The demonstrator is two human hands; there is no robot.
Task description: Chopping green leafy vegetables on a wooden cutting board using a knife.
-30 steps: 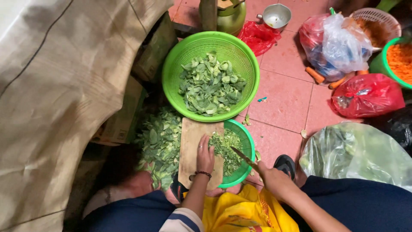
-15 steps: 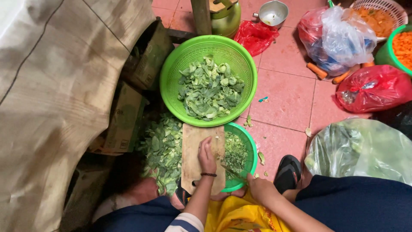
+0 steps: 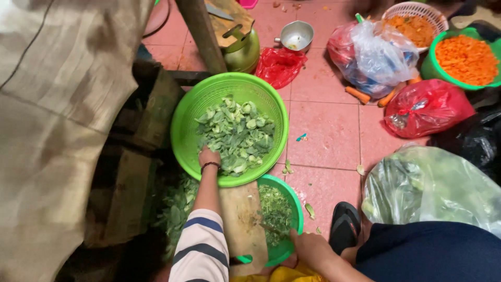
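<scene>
Fetching step: the left hand is in the green basket, its grip closing on cut greens (fingers half buried). The right hand grips what seems a knife over the board. Next likely calls for lifting leaves onto the board.

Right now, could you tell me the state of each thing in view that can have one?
Green basket: part full of cut greens.
Left hand: reaching into the basket, on the greens.
Right hand: at the small green bowl's rim.
Small green bowl: holds chopped greens.
Cutting board: lying across the bowl.
Metal cup: upright.
</scene>
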